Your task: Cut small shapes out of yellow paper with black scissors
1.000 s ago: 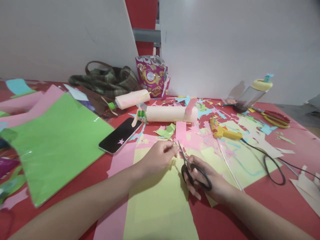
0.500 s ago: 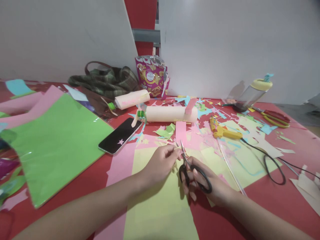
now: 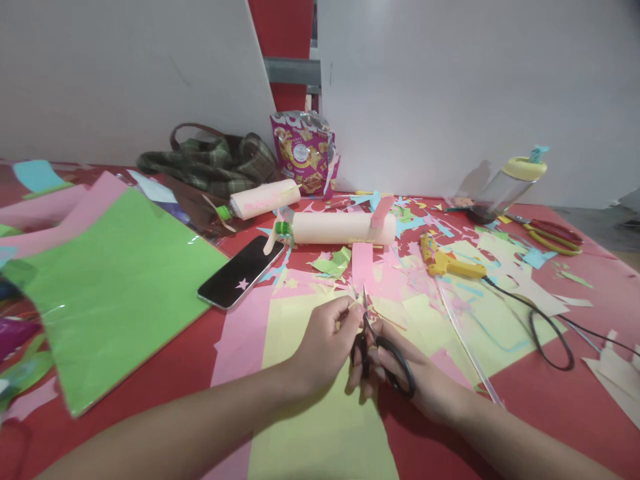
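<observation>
My left hand (image 3: 327, 343) pinches a small scrap of yellowish paper (image 3: 356, 302), mostly covered by the thumb and fingertips. In my right hand (image 3: 425, 373) is a pair of black-handled scissors (image 3: 369, 323), with fingers through the handle loops. The blades point away from me, slightly parted, right beside the left fingertips and the scrap. Beneath both hands lies a long sheet of pale yellow paper (image 3: 320, 427), with a pink sheet (image 3: 235, 373) along its left side. A pink paper strip (image 3: 362, 263) lies just beyond the blades.
Left are a phone (image 3: 240, 273) and a green paper pack (image 3: 120, 287). Paper-wrapped bottles (image 3: 340, 228) lie behind, before a snack bag (image 3: 304, 153) and plaid bag (image 3: 215, 160). Right are a yellow glue gun (image 3: 453, 265) with its cord, a clear bottle (image 3: 507, 190) and red-yellow-handled scissors (image 3: 555, 237).
The scissors and my right hand have shifted slightly left, closer to the left fingers. The handle loops have drawn nearer together. My left hand has tilted a little.
</observation>
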Demonstrator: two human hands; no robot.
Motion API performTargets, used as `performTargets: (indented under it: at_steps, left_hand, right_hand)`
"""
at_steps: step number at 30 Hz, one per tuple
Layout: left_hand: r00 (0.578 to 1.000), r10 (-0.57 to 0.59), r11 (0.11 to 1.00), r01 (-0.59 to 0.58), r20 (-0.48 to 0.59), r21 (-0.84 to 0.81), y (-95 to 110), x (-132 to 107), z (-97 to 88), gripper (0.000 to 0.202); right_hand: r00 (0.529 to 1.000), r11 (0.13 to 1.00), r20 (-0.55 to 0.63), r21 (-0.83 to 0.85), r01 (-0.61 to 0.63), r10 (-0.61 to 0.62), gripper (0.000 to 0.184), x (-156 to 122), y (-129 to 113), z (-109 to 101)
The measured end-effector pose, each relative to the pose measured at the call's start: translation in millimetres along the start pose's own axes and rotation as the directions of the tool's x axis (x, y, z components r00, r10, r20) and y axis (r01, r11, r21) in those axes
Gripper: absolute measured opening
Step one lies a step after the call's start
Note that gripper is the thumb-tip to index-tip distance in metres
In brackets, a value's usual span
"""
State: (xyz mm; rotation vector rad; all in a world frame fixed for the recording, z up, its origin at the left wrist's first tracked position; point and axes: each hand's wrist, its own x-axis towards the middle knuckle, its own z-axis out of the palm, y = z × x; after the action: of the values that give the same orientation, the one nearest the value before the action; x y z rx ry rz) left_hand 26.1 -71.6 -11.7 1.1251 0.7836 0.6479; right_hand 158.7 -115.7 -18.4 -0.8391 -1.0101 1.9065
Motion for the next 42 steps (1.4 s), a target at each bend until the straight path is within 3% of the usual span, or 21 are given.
performTargets:
  at_steps: [5,9,15,25,37,42]
  left_hand:
    - [0.999,0.002,1.000,-0.002,-0.047,0.007,-0.2,-1.5,2.4,0.027]
    - [0.995,-0.015,1.000,0.014,-0.101,-0.015,1.7,-2.0,4.7,0.028]
    - [0.994,-0.020,0.999,0.015,-0.111,-0.045,2.5,-1.8,5.2,0.028]
    - [0.991,-0.002,0.998,0.010,-0.130,0.064,2.2,-1.5,4.9,0.029]
    - [0.993,-0.049,0.998,0.052,-0.106,0.022,2.3,-2.1,5.7,0.029]
    - [0.990,-0.024,0.995,0.037,-0.140,0.096,2.2,-0.5,4.0,0.029]
  right_hand:
    - [1.000,0.998,0.008,0.063,0.014,-0.014,0.005,0.3,-1.7,0.4]
    - [1.000,1.000,0.023,0.019,0.003,-0.003,0.007,-1.7,1.0,-0.7]
    - [1.000,1.000,0.013,-0.016,-0.001,0.001,0.017,-3.6,1.9,0.8]
    - [0.999,1.000,0.032,-0.023,-0.004,0.005,0.014,-3.7,-1.2,3.2]
    - [1.000,0.994,0.022,-0.106,0.000,0.002,0.018,-1.8,-1.2,4.4]
    - [1.000,0.989,0.020,-0.149,-0.003,0.006,0.020,-2.6,-4.3,6.7]
